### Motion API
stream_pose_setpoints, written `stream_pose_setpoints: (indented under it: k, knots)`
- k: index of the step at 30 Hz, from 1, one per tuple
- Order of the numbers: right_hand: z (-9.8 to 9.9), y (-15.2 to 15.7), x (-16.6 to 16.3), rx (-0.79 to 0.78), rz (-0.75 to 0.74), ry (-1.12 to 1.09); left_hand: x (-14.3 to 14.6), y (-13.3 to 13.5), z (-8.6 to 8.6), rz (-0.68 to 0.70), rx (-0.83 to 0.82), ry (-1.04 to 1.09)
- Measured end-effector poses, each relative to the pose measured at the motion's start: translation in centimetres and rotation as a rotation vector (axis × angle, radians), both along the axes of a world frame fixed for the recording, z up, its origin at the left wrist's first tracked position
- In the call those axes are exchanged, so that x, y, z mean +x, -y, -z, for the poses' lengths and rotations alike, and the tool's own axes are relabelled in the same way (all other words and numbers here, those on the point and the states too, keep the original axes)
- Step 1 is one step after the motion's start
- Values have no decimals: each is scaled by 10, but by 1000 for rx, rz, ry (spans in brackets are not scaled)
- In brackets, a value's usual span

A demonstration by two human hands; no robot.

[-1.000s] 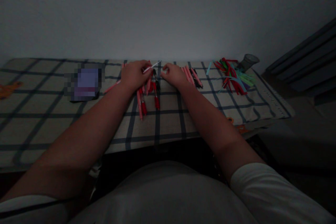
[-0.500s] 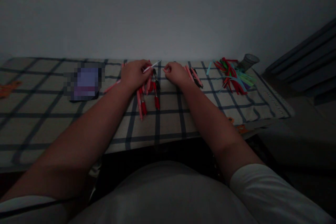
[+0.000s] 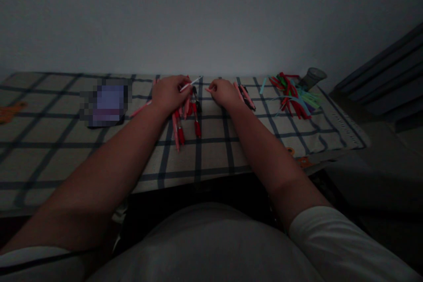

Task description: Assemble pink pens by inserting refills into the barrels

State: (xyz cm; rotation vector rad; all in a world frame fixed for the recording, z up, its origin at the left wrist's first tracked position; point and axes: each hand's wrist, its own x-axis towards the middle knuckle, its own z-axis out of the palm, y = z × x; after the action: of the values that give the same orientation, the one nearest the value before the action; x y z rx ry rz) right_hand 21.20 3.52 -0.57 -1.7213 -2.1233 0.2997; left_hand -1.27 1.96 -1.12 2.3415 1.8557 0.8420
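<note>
My left hand (image 3: 168,93) is closed in a pinch on a thin white pen refill (image 3: 195,81), whose dark tip points to the upper right. Under and beside that hand lie several pink and red pens (image 3: 198,128), some with black parts. Across a small gap, my right hand (image 3: 225,91) has its fingers pinched together. A small pink pen part (image 3: 209,90) sticks out from its fingertips; the rest is hidden by the fingers. Just right of this hand are pink and black pens (image 3: 246,97) on the cloth.
A checked cloth (image 3: 211,154) covers the table against the wall. At the right stand a clear cup (image 3: 312,78) and a heap of coloured strips (image 3: 292,97). A blurred-out purple item (image 3: 109,103) lies left. Orange objects (image 3: 12,111) rest at the left edge and near my right forearm.
Hardly anything differs. My right hand has shifted very slightly, and the refill in my left hand stays in nearly the same place.
</note>
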Motion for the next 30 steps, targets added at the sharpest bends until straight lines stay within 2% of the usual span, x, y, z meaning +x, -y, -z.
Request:
stream_pose_setpoints:
  k: [10,14,17,20,30]
  knots:
    - [18,-18,4,117,-6,-97,0,0,0,13,-4,6]
    - [26,-31,0,184,-27,-397,-1,1,0,20,3,3]
    - [33,-42,-4,110,-93,-736,0,1,-1,35,7,-5]
    - [37,-47,-6,50,-155,-901,0,2,-1,39,20,-16]
    - [35,-37,-18,33,-153,-927,-1,-1,2,75,45,-14]
